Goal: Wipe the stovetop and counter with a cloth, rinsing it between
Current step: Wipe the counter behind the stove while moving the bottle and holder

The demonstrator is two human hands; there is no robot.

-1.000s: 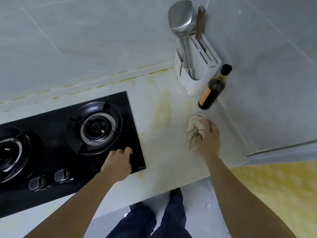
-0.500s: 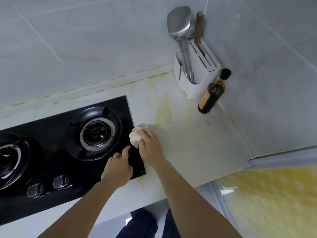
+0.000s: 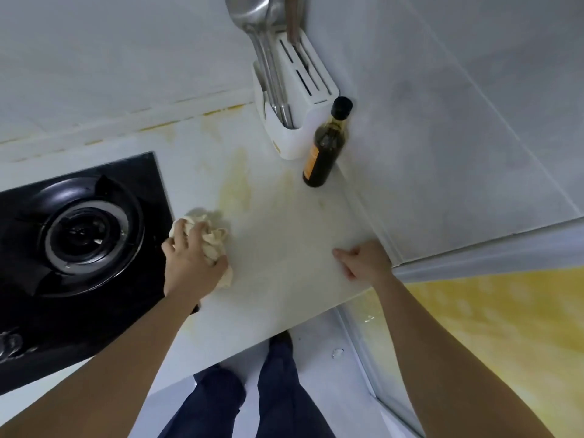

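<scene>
Ladles (image 3: 268,58) stand in white holder (image 3: 294,128); left hand (image 3: 189,257) grips cloth (image 3: 211,238), right hand (image 3: 366,260) loosely curled.

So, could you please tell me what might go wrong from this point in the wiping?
The left hand grips the cloth beside the stove, so a wide sweep toward the corner might tip the dark bottle standing there. The cloth could also smear the yellow stain across the counter unless rinsed.

Cloth (image 3: 212,238): cream, crumpled, bunched on the counter (image 3: 284,235) right at the stovetop's right edge. Stovetop (image 3: 79,248): black glass, round burner. Counter: pale, yellow stains toward its back edge.
</scene>
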